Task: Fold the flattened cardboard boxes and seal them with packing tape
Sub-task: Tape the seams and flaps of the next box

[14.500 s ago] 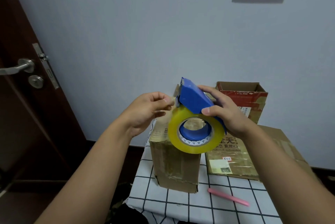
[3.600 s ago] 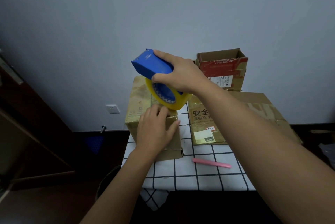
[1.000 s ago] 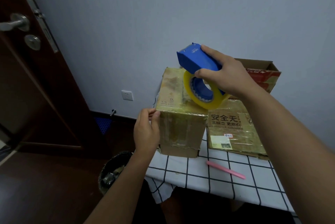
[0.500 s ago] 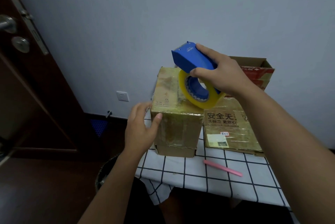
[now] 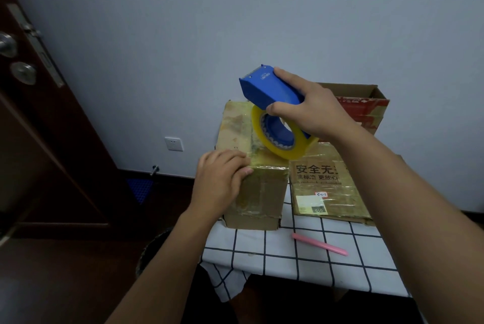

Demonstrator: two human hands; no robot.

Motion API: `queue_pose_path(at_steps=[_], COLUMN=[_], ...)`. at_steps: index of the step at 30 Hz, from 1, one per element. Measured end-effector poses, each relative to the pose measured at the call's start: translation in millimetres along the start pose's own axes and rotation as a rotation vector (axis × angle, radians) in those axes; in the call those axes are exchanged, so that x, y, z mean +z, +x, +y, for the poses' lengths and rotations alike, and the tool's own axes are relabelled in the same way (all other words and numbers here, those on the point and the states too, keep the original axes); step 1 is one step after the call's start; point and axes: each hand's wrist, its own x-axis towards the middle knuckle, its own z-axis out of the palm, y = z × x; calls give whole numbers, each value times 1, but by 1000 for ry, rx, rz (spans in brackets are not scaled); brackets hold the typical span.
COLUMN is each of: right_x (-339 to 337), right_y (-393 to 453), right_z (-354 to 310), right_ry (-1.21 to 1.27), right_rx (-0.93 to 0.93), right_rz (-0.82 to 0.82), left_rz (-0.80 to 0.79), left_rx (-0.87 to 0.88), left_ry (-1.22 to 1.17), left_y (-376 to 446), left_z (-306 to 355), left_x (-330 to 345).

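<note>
A closed brown cardboard box (image 5: pixel 262 192) stands on the left part of the checked table (image 5: pixel 288 250), its top glossy with tape. My left hand (image 5: pixel 222 182) presses flat on the box's near left top corner, fingers over the top edge and thumb on the front face. My right hand (image 5: pixel 311 108) grips a blue tape dispenser (image 5: pixel 267 87) with a yellow tape roll (image 5: pixel 282 140). The roll's lower edge sits at the right side of the box top.
A flattened taped box (image 5: pixel 327 187) lies to the right, and an open red-and-brown box (image 5: pixel 366 108) stands behind it. A pink cutter (image 5: pixel 319 243) lies on the cloth near the front. A dark bin (image 5: pixel 154 253) sits on the floor left of the table, beside a brown door (image 5: pixel 34 127).
My left hand has moved from the box's left side up onto its near top corner. The dispenser stays at the box top in my right hand. The view shifted slightly.
</note>
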Motion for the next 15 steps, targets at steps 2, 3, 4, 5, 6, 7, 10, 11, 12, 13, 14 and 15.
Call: queue_pose_path(at_steps=[2, 3, 4, 5, 6, 7, 10, 11, 12, 13, 14, 15], right_x=[-1, -1, -2, -2, -2, -3, -3, -2, -2, -2, -3, -3], right_y=[-1, -1, -2, -3, -3, -3, -4, -4, -4, -5, -6, -6], right_z=[0, 0, 0, 0, 0, 0, -1, -1, -1, 0, 0, 1], right_ry=[0, 0, -1, -2, 1, 6, 13, 12, 9, 6, 6, 10], right_rx=[1, 3, 3, 4, 5, 6, 8, 7, 5, 2, 1, 2], right_rz=[2, 4, 5, 5, 6, 8, 13, 13, 13, 15, 19, 23], left_rz=[1, -9, -26, -54, -85, -111, -134, -107, -80, -66, -62, -63], left_rx=[13, 13, 13, 13, 25, 52, 120, 118, 106, 93, 91, 97], left_ry=[14, 34, 58, 79, 97, 108, 66, 53, 51, 56, 63, 70], left_y=[3, 5, 5, 6, 7, 9, 15, 16, 16, 15, 14, 14], left_z=[4, 4, 5, 6, 9, 14, 28, 30, 32, 33, 34, 36], left_x=[1, 0, -1, -2, -3, -2, 8, 13, 16, 19, 20, 20])
